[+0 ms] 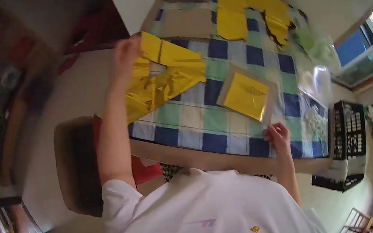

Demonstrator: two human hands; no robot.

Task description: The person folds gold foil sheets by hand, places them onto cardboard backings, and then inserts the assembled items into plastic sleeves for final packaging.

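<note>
My left hand (pixel 127 54), slightly blurred, is closed at the upper left edge of a shiny yellow foil sheet (pixel 178 70). The sheet is creased, has a gap near its middle, and lies partly behind my forearm. My right hand (pixel 278 136) is over the near edge of the checked cloth, its fingers curled together. Whatever is between those fingertips, if anything, is too small to make out. Just beyond that hand lies a flat yellow piece (pixel 247 94) on a brownish backing, with faint dark marks on it.
A blue, green and white checked cloth (pixel 196 114) covers the table. Farther back lie an arched yellow foil piece (pixel 229 16) and brown cardboard (pixel 187 24). Clear plastic (pixel 317 81) and a whitish bundle (pixel 316 121) lie right. A black crate (pixel 348 130) and an open box (pixel 80 165) flank the table.
</note>
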